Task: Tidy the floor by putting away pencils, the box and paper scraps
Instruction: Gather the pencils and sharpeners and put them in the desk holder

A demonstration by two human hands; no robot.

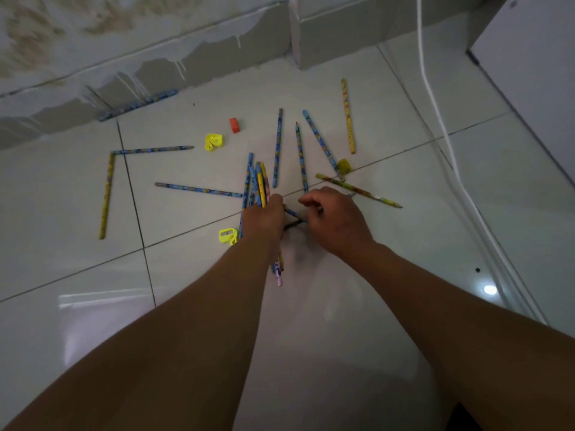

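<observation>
Several patterned blue and yellow pencils lie scattered over the pale tiled floor (193, 275). My left hand (264, 220) is shut on a bundle of pencils (259, 185) that sticks up past the fingers and out below the wrist. My right hand (334, 220), just to its right, pinches the end of a dark blue pencil (294, 214) that reaches across to the left hand. Loose pencils lie at the left (107, 194), the centre (198, 190) and the far right (348, 115). One olive pencil (357, 190) lies just beyond my right hand.
A yellow sharpener (228, 235) sits left of my left wrist. A second yellow sharpener (213, 141), an orange eraser (234, 125) and a small yellow piece (344, 165) lie farther out. A blue pencil (138, 104) rests against the wall base. A white cable (435, 104) runs along the right beside a white cabinet (535, 73).
</observation>
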